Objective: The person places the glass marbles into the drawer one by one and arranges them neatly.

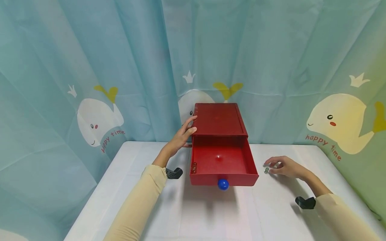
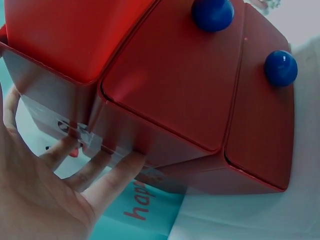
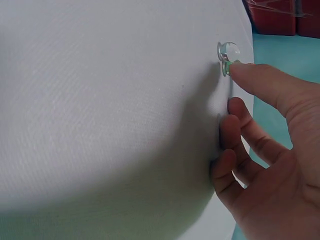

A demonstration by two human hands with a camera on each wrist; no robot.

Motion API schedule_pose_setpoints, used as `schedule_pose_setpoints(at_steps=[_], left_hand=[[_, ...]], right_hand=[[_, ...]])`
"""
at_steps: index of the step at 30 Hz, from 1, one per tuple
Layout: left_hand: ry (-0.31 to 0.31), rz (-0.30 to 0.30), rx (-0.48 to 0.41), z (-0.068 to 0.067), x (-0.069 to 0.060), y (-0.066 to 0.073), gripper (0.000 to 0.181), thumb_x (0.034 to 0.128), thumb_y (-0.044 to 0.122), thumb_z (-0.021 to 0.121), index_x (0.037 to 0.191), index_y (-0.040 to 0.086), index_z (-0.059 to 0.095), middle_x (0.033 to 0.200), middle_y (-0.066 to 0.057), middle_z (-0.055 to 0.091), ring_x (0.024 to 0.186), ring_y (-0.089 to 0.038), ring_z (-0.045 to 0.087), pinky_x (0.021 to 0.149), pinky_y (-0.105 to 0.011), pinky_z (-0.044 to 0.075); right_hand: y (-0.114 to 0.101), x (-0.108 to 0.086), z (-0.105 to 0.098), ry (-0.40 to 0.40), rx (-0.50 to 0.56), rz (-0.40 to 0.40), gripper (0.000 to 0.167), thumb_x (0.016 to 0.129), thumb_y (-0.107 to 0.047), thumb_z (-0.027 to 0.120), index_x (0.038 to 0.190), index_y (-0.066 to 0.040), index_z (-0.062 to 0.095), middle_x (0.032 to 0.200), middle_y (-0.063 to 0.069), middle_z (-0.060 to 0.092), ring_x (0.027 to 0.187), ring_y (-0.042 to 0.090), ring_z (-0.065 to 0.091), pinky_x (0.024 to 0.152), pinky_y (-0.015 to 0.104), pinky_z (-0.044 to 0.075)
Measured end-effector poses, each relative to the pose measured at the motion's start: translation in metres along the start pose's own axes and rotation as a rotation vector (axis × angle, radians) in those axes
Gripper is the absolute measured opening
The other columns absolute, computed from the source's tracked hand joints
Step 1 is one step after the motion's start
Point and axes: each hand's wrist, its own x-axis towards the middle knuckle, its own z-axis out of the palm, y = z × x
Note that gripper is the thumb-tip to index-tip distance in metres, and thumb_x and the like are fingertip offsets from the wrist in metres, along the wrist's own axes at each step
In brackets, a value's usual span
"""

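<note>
A red drawer cabinet (image 1: 220, 118) stands on the table with its top drawer (image 1: 223, 179) pulled out. Several small amber round pieces (image 1: 194, 168) lie in the drawer's front left corner. My left hand (image 1: 180, 138) rests against the cabinet's left side, fingers spread; in the left wrist view its fingertips touch the taped side wall. To the right of the drawer, small clear round glass pieces (image 1: 266, 170), marble-like, lie on the table, one with green in it. At them is my right hand (image 1: 284, 166), fingers loosely bent, its thumb tip touching or almost touching the greenish piece.
Blue round knobs (image 2: 281, 68) stick out from the drawer fronts. The table (image 1: 211, 224) has a white cover. A blue-green curtain (image 1: 144, 67) with printed whales hangs close behind the cabinet. Both wrists carry dark camera mounts (image 1: 305, 203).
</note>
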Motion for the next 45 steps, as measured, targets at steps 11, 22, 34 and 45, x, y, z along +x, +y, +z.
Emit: schedule_pose_setpoints(at_steps=[11,22,34,45], left_hand=[[-0.016,0.016,-0.009,-0.0012,0.0014,0.0012,0.064,0.1017,0.046,0.046,0.161,0.042,0.022,0.163,-0.011,0.028,0.142,-0.038,0.040,0.097,-0.066,0.050],[-0.003,0.012,0.003,-0.0008,0.0006,0.0018,0.063,0.1002,0.046,0.047,0.159,0.045,0.024,0.162,-0.009,0.029,0.142,-0.034,0.040,0.096,-0.063,0.052],[-0.007,0.019,0.012,-0.0007,0.0015,0.0014,0.066,0.1003,0.049,0.048,0.161,0.042,0.022,0.163,-0.011,0.027,0.143,-0.037,0.039,0.096,-0.063,0.052],[-0.011,0.004,-0.002,-0.0002,-0.0006,0.0009,0.065,0.1011,0.047,0.047,0.161,0.043,0.022,0.163,-0.010,0.027,0.143,-0.036,0.039,0.097,-0.063,0.051]], right_hand=[[-0.0026,-0.0008,0.0004,0.016,-0.022,-0.043,0.018,0.089,-0.001,0.075,0.107,-0.003,0.074,0.101,0.009,0.074,0.081,0.009,0.055,0.068,0.023,0.049],[-0.0052,-0.0004,0.0006,0.016,-0.037,0.030,0.017,0.090,-0.002,0.074,0.107,-0.006,0.075,0.101,0.006,0.073,0.080,0.008,0.051,0.066,0.023,0.046],[-0.0052,-0.0001,0.0015,0.012,-0.027,0.061,0.018,0.090,-0.003,0.075,0.107,-0.007,0.075,0.102,0.006,0.073,0.081,0.009,0.051,0.067,0.023,0.046],[-0.0068,-0.0001,0.0037,0.005,-0.039,0.084,0.017,0.091,-0.006,0.075,0.107,-0.006,0.074,0.099,0.004,0.073,0.080,0.010,0.053,0.068,0.024,0.048]])
